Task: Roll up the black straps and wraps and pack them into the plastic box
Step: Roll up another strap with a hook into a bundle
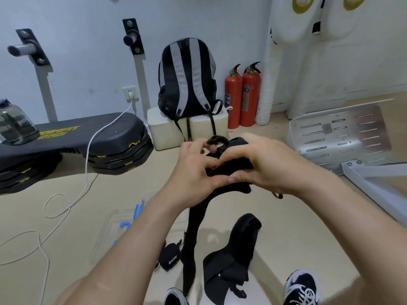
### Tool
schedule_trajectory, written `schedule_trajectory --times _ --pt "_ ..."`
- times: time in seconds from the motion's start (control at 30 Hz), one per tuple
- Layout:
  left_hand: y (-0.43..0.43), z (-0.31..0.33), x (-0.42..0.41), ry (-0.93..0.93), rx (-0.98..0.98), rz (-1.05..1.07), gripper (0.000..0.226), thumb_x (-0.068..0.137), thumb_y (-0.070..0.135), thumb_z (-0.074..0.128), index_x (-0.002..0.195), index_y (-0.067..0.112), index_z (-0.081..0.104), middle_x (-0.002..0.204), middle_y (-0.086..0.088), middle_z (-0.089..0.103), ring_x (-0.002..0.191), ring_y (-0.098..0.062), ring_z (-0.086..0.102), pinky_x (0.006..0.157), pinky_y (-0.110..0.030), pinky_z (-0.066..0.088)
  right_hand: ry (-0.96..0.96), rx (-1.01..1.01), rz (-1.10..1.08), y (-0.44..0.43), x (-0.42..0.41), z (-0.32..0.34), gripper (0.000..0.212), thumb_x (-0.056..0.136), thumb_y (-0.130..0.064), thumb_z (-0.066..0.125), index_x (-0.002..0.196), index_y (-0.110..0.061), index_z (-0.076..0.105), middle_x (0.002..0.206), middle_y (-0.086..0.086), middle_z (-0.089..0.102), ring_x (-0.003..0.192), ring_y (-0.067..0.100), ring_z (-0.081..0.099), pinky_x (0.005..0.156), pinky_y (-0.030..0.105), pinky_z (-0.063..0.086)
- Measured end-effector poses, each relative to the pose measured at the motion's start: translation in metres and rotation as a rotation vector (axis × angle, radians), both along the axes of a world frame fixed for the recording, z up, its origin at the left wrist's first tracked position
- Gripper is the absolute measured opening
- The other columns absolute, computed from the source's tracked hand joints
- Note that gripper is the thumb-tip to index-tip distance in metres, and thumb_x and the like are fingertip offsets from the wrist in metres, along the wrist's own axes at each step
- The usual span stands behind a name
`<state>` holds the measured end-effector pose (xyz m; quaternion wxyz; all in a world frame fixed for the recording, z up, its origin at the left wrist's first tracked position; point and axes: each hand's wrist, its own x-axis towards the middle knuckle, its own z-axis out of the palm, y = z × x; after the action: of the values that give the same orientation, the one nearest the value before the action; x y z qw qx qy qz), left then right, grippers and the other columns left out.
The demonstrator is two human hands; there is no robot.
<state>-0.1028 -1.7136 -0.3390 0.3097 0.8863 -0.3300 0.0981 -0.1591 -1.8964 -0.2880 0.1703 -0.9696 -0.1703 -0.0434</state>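
Both hands hold a black wrap [234, 159] up in front of me, partly rolled into a bundle. My left hand [196, 170] pinches its near side, and my right hand [262, 164] curls over the bundle from the right. A long black tail of the wrap [191, 245] hangs down to the floor. A second black wrap [233, 256] lies unrolled on the floor between my shoes. A small rolled black strap [170, 256] with white lettering lies to its left. The clear plastic box [116, 227] with blue clips sits on the floor, partly behind my left forearm.
A black backpack [187, 80] rests on pale blocks by the wall, with two red fire extinguishers [242, 95] beside it. A black step platform [72, 146] and a water jug [15, 122] stand at left. A white cable [66, 203] trails over the floor. A metal plate [339, 137] lies at right.
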Motion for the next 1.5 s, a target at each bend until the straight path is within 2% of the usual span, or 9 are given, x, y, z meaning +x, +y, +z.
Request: schedule_trajectory --times 0.1,0.33,0.47,0.6,0.7,0.9,1.0,1.17,1.5 --pt "0.011 0.003 0.003 0.234 0.030 0.035 0.012 0.079 0.024 0.080 0.083 0.014 0.075 0.095 0.009 0.062 0.091 -0.011 0.057 0.082 -0.024 0.044 -0.004 0.206 -0.018 -0.014 0.001 0.008 0.070 0.081 -0.030 0.078 0.133 -0.063 0.044 0.109 -0.001 0.059 0.102 0.016 0.057 0.090 0.038 0.050" --pt "0.015 0.010 -0.012 0.728 0.201 -0.030 0.006 0.086 0.018 0.073 0.081 0.014 0.074 0.078 0.003 0.076 0.072 -0.008 0.069 0.069 -0.021 0.054 -0.144 0.038 -0.114 -0.013 0.001 0.006 0.111 0.086 -0.022 0.075 0.145 -0.063 -0.009 0.097 -0.001 0.059 0.087 0.022 0.057 0.077 0.036 0.048" --pt "0.018 0.015 -0.008 0.547 0.354 0.012 0.025 0.080 0.043 0.076 0.098 0.027 0.070 0.092 0.014 0.069 0.089 -0.006 0.064 0.077 -0.024 0.049 -0.167 0.037 -0.134 -0.015 -0.001 0.013 0.114 0.085 -0.015 0.075 0.148 -0.057 -0.011 0.088 -0.006 0.055 0.077 0.017 0.051 0.069 0.031 0.039" --pt "0.001 0.022 -0.008 0.353 -0.126 0.029 0.067 0.069 0.040 0.086 0.124 0.032 0.049 0.123 0.018 0.054 0.116 0.002 0.048 0.097 -0.017 0.038 -0.147 -0.017 -0.074 -0.007 -0.003 0.014 0.116 0.086 -0.013 0.073 0.147 -0.056 -0.016 0.091 -0.011 0.059 0.070 0.011 0.051 0.061 0.023 0.038" --pt "-0.016 0.022 -0.007 0.372 -0.202 -0.022 0.052 0.070 0.029 0.087 0.113 0.037 0.059 0.109 0.025 0.064 0.106 0.008 0.055 0.088 -0.009 0.040 -0.182 -0.028 -0.064 -0.006 0.000 0.012 0.118 0.085 -0.013 0.074 0.149 -0.052 -0.017 0.098 -0.005 0.065 0.075 0.014 0.056 0.065 0.028 0.044" --pt "-0.031 0.020 -0.002 0.469 -0.363 -0.036 0.015 0.077 0.011 0.079 0.085 0.018 0.069 0.073 0.011 0.069 0.071 -0.001 0.063 0.071 -0.021 0.051 -0.246 0.050 -0.089 -0.009 0.007 0.003 0.095 0.079 -0.019 0.080 0.156 -0.028 0.025 0.114 0.000 0.069 0.100 0.023 0.063 0.082 0.035 0.050" --pt "-0.035 0.019 -0.002 0.547 -0.392 -0.043 0.016 0.079 0.003 0.075 0.089 0.010 0.065 0.077 -0.002 0.065 0.073 -0.008 0.060 0.074 -0.029 0.051 -0.279 0.087 -0.058 -0.012 0.010 -0.001 0.050 0.075 -0.019 0.082 0.121 -0.022 0.062 0.100 -0.004 0.071 0.093 0.019 0.064 0.080 0.040 0.053" --pt "-0.039 0.012 -0.007 0.749 -0.523 -0.030 0.034 0.083 0.000 0.073 0.098 0.027 0.058 0.102 0.001 0.069 0.103 -0.017 0.067 0.097 -0.038 0.053 -0.292 0.156 -0.035 -0.017 0.014 -0.004 0.037 0.082 -0.026 0.077 0.115 -0.029 0.060 0.092 -0.014 0.063 0.083 0.008 0.055 0.072 0.029 0.047" --pt "-0.042 0.007 -0.014 0.835 -0.620 -0.038 0.034 0.092 0.003 0.064 0.121 0.011 0.049 0.112 -0.008 0.067 0.107 -0.021 0.067 0.093 -0.036 0.055 -0.294 0.041 -0.090 -0.007 0.019 -0.014 0.052 0.088 -0.020 0.068 0.135 -0.027 0.047 0.100 -0.010 0.041 0.081 0.016 0.045 0.067 0.028 0.032"
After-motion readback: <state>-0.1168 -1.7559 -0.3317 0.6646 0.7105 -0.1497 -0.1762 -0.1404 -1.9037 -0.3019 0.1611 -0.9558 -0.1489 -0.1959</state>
